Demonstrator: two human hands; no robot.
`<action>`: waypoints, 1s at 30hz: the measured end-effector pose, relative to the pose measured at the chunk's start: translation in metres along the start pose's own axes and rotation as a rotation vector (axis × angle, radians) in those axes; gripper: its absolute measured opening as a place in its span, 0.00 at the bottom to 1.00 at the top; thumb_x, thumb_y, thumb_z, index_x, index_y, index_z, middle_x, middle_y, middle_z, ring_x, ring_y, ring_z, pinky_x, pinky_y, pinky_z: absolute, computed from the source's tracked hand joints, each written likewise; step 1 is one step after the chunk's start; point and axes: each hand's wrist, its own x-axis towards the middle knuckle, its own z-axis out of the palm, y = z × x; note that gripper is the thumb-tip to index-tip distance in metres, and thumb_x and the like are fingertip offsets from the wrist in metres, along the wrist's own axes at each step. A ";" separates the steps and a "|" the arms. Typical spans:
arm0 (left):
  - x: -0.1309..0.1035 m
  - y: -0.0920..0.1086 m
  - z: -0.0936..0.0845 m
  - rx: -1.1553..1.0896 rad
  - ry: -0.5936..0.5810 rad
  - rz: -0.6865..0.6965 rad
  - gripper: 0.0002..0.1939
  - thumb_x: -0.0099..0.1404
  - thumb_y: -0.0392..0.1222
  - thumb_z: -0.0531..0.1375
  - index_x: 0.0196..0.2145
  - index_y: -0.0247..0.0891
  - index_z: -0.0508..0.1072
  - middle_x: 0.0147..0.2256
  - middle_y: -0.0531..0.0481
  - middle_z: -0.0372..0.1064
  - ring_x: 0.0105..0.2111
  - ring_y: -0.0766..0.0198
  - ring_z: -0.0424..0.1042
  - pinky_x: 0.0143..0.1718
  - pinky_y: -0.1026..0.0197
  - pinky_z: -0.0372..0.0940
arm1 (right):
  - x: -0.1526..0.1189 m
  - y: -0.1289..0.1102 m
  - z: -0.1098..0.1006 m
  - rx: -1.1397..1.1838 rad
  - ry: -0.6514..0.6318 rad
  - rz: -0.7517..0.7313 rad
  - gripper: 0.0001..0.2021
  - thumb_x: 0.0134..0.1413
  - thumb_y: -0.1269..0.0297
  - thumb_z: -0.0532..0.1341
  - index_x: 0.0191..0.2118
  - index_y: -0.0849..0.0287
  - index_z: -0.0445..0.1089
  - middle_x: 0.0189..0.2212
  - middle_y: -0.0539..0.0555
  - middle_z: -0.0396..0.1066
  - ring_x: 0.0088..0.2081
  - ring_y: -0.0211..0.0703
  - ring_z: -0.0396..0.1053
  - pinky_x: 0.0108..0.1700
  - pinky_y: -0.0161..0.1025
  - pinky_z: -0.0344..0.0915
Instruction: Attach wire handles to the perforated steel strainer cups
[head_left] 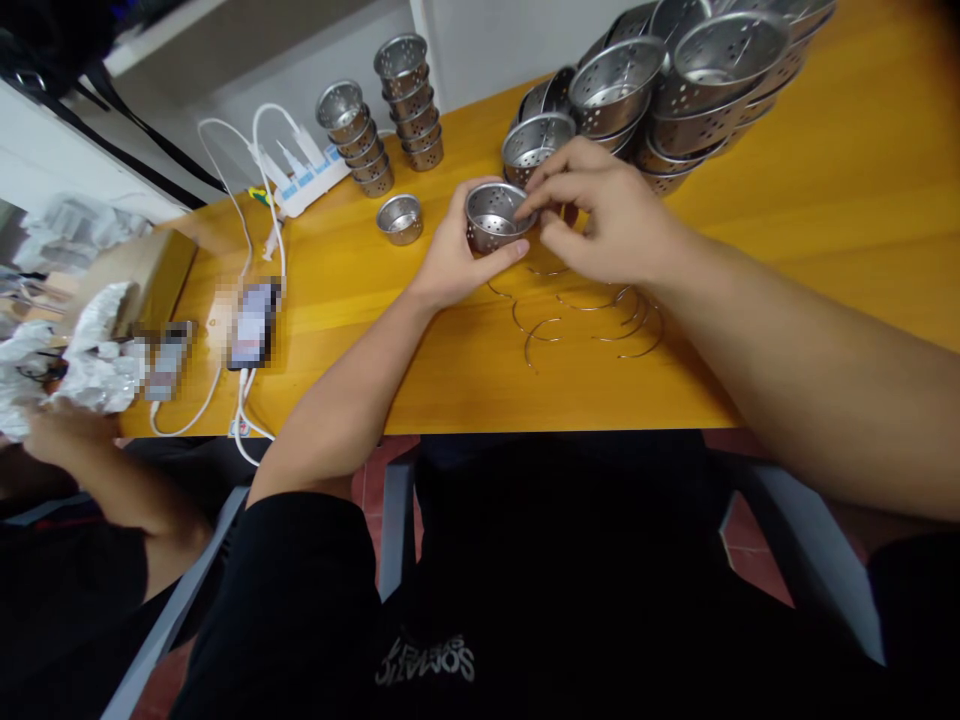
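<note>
A small perforated metal cup (495, 222) is held upright in my left hand (459, 248), with the thumb along its near side and fingers behind it. My right hand (592, 212) is at the cup's right rim, fingers bent and fingertips reaching over the opening; whether they pinch something there is too small to tell. Several thin curved wires (637, 325) lie on the table just below my hands. Another small perforated cup (400, 220) stands alone to the left of my left hand.
Perforated cups stand in two tall stacks (411, 100) at the back and a large pile (720, 80) at the back right. A power strip (311, 180), cables and phones (255, 325) lie left. Another person's arm (112, 460) is at the far left.
</note>
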 end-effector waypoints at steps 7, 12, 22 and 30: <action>-0.002 0.000 0.000 0.018 -0.021 0.049 0.58 0.76 0.92 0.56 0.84 0.53 0.47 0.71 0.41 0.70 0.73 0.43 0.80 0.80 0.34 0.72 | -0.001 0.007 0.006 0.020 -0.104 -0.033 0.12 0.77 0.53 0.72 0.59 0.40 0.89 0.65 0.60 0.78 0.63 0.66 0.79 0.64 0.64 0.84; 0.001 0.003 0.003 0.051 0.004 0.052 0.56 0.79 0.91 0.49 0.86 0.56 0.39 0.73 0.40 0.67 0.75 0.45 0.79 0.81 0.34 0.72 | -0.001 0.000 0.002 0.031 -0.022 -0.015 0.14 0.80 0.46 0.72 0.61 0.41 0.87 0.64 0.60 0.79 0.59 0.64 0.81 0.63 0.64 0.85; 0.001 0.002 -0.004 -0.176 0.124 -0.176 0.56 0.74 0.89 0.64 0.86 0.65 0.51 0.76 0.37 0.67 0.61 0.50 0.84 0.62 0.39 0.87 | 0.007 0.012 -0.052 -0.348 0.396 -0.102 0.20 0.91 0.39 0.64 0.67 0.40 0.88 0.62 0.55 0.81 0.69 0.62 0.78 0.73 0.63 0.75; -0.001 -0.020 -0.001 -0.166 0.093 -0.147 0.52 0.73 0.89 0.65 0.80 0.57 0.65 0.74 0.37 0.70 0.59 0.51 0.83 0.59 0.41 0.87 | 0.009 0.050 -0.073 -0.484 0.442 0.109 0.18 0.85 0.38 0.72 0.65 0.39 0.89 0.63 0.54 0.84 0.67 0.68 0.79 0.69 0.78 0.68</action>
